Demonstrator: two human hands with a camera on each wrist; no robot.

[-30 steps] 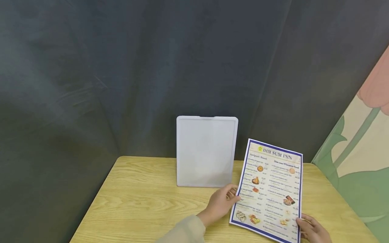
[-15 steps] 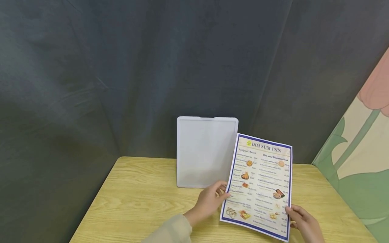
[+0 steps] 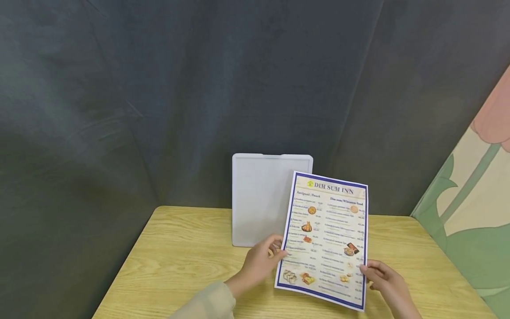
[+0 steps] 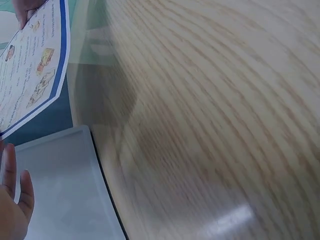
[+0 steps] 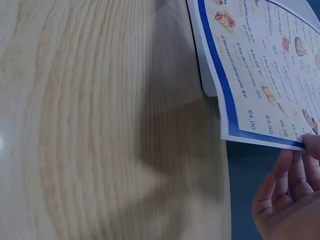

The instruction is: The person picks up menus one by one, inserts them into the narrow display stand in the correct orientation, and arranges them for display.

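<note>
Both hands hold up a printed menu sheet with a blue border, headed "DIM SUM INN", tilted above the wooden table. My left hand pinches its left edge near the bottom. My right hand pinches its lower right edge. Behind the sheet a white upright holder stands on the table, its right side partly covered by the menu. In the left wrist view the menu hangs above the holder. The right wrist view shows the menu and my right hand's fingers at its corner.
A dark grey curtain hangs behind the table. A painted panel with a pink flower and green leaves leans at the right. The table's far edge runs just behind the holder.
Both hands have carried the menu to the left and slightly up, so that it now overlaps the holder's right side.
</note>
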